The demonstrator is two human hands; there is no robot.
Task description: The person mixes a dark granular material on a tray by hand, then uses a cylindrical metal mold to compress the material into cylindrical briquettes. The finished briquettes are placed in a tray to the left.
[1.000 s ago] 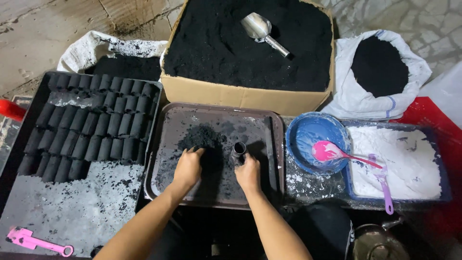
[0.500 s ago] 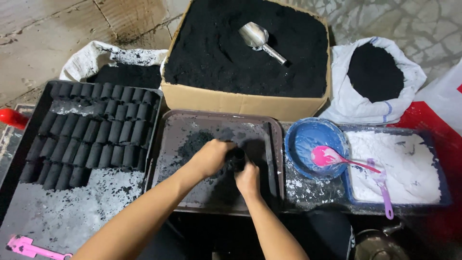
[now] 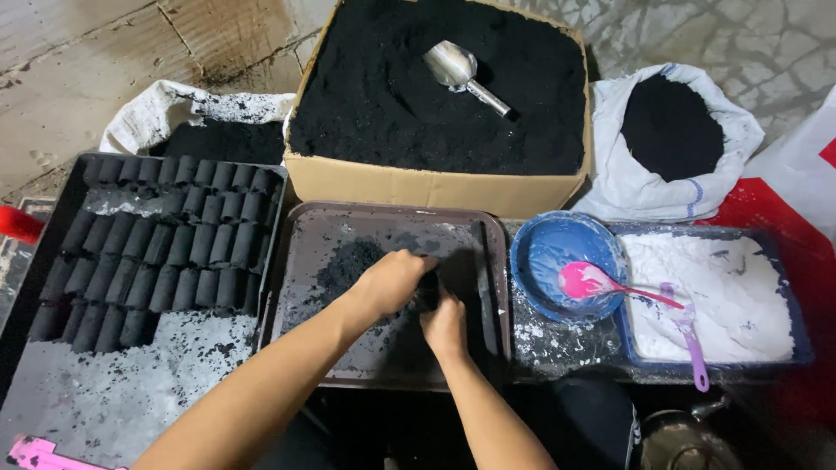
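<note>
On the brown tray [image 3: 305, 348] in front of me, my right hand [image 3: 446, 324] grips a small dark tube mould [image 3: 428, 294] standing upright; most of it is hidden by both hands. My left hand [image 3: 389, 280] is cupped over the top of the tube, fingers bunched, pressing black powder there. A low heap of black powder [image 3: 344, 261] lies on the tray just left of my hands.
A black tray [image 3: 52, 383] at left holds rows of black cylinders [image 3: 165, 248]. Behind stand a cardboard box of black powder [image 3: 435, 187] with a metal scoop [image 3: 461, 71] and two white sacks [image 3: 627, 183]. At right: a blue bowl [image 3: 540, 252] with a pink spoon [image 3: 601, 283], and a tray of white powder [image 3: 723, 296].
My left hand left the powder heap, moved right and closed over the top of the tube. The right hand kept its grip on the tube.
</note>
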